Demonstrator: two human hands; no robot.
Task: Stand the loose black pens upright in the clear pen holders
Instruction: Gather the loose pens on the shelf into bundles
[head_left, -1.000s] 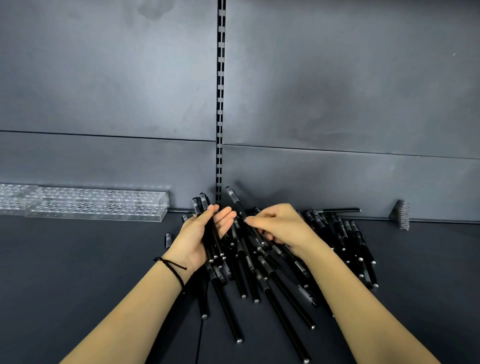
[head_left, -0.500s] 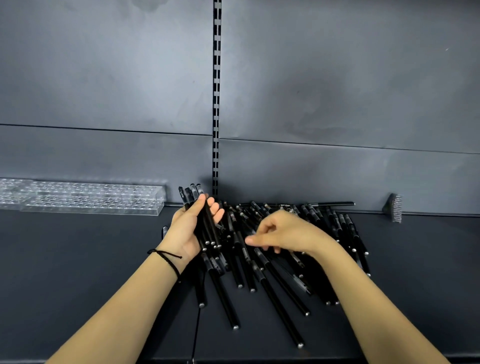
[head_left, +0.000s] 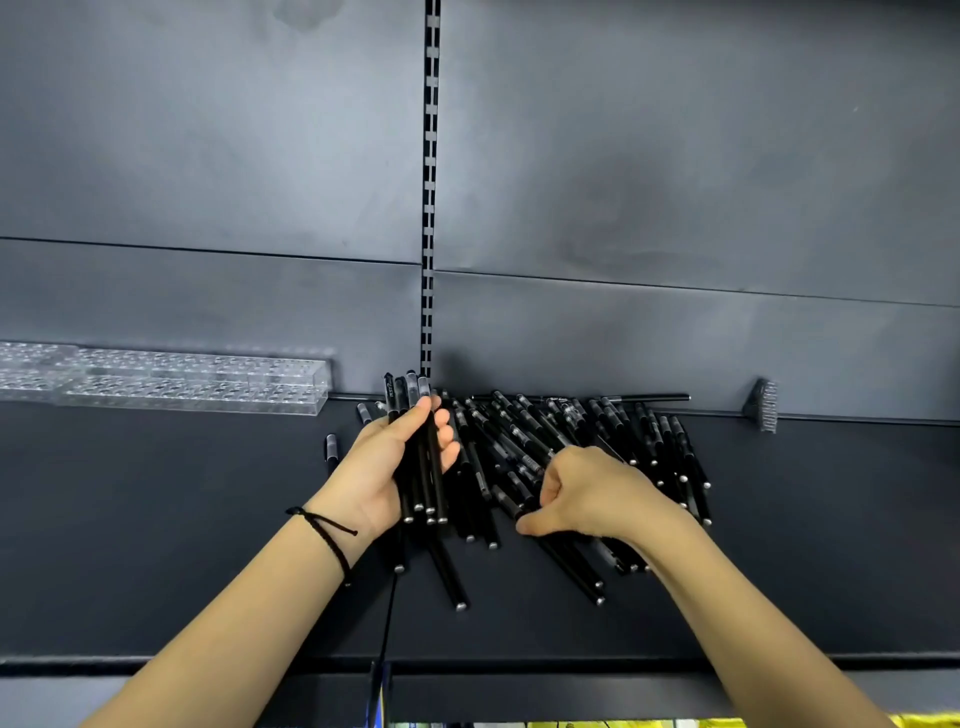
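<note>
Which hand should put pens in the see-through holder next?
The left hand. It grips a bundle of pens and is closer to the clear pen holders, which sit on its side. The right hand is busy pinching a loose pen in the pile.

No text can be read. Some of the black pens at the centre of the frame carry faint pale printing on their barrels, too small and blurred to make out.
</note>
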